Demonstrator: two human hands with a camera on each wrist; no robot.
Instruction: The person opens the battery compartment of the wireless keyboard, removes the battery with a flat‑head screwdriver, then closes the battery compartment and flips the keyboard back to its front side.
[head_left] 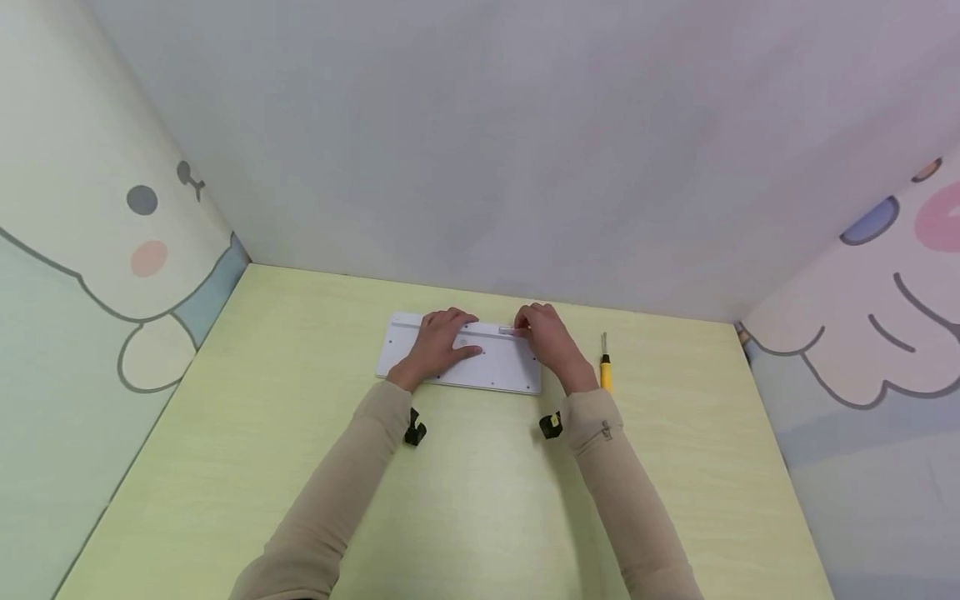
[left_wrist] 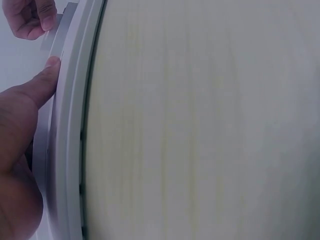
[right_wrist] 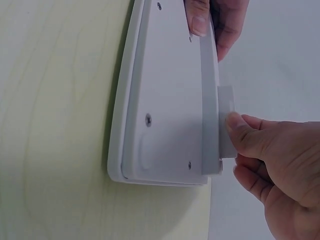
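A white keyboard (head_left: 495, 371) lies with its screwed underside up near the back of the table. My left hand (head_left: 437, 343) grips it left of the middle, the thumb on the underside and the fingers at the far edge. At the right part of that edge, my right hand (head_left: 546, 335) pinches a small flat white cover (right_wrist: 226, 102) between thumb and fingers. The cover sticks out past the keyboard's raised edge strip in the right wrist view. Small screws (right_wrist: 148, 120) dot the underside.
A screwdriver (head_left: 606, 373) with a yellow and black handle lies right of the right forearm. Small black devices (head_left: 551, 426) show by both wrists. The pale yellow table (head_left: 480, 500) meets a plain wall (head_left: 480, 167) just behind the keyboard, with painted walls at both sides.
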